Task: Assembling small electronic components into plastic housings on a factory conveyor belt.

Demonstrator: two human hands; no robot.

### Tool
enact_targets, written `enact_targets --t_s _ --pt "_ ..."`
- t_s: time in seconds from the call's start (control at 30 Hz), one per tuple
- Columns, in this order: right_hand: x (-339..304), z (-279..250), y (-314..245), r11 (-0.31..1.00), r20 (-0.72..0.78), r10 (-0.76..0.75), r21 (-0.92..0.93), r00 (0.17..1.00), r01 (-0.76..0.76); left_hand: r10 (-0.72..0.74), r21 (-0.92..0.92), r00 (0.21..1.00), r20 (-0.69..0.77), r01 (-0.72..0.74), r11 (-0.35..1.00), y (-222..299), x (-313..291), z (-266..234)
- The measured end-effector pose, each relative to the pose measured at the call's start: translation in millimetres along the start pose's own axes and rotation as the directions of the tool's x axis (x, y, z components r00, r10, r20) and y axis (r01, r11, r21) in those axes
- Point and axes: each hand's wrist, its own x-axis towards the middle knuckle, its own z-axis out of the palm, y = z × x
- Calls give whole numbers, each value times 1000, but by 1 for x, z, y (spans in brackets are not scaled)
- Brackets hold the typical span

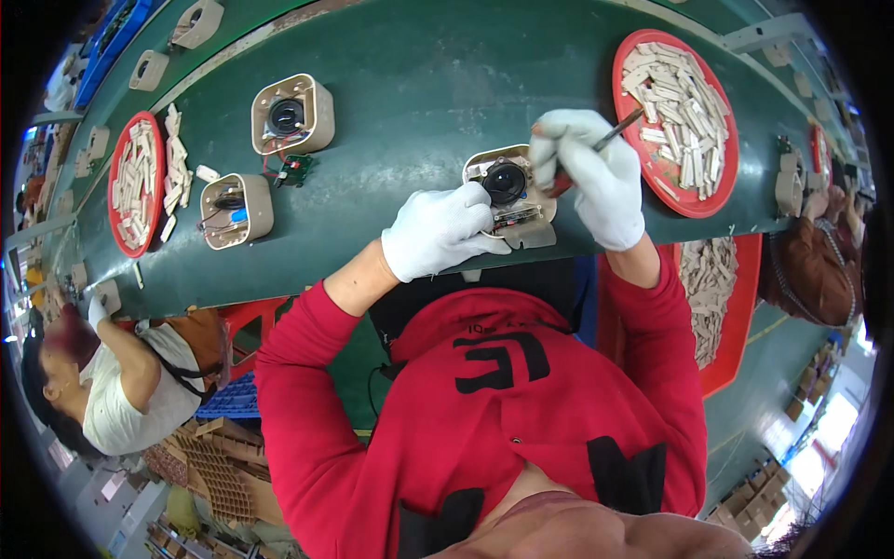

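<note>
A beige plastic housing [542,211] with a round black speaker [504,183] inside lies at the table's near edge, its open side up. Along its near side sits a narrow circuit board [517,220]. My left hand [441,229], in a white glove, grips the housing's left side, fingers closed at the board. My gloved right hand [593,168] is closed round a screwdriver-like tool [616,131], just over the housing's right side. A red part shows below the fingers, and the thin dark shaft points away to the far right. The fingers hide much of the tool.
Two more housings, one with a speaker [286,116] and one with wires [237,212], stand left on the green table [400,102]. A green board [295,170] lies beside them. Red trays [627,70] [152,244] hold pale plastic strips. Co-workers [126,382] sit at both sides.
</note>
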Motion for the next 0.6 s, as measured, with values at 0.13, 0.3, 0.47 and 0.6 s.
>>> enact_targets --t_s 0.13,0.3,0.47,0.6 --pt "0 8 12 996 184 35 77 982 -50 23 70 996 -91 -16 997 0 3 8" --pt "6 10 25 976 234 57 190 971 -103 37 64 994 -107 -30 997 -3 5 9" --pt "-3 11 53 915 167 -303 -223 938 335 83 61 992 -93 -77 995 -2 13 8" --pt "11 20 41 695 223 -520 -450 825 560 68 84 992 -109 -59 995 -1 12 6"
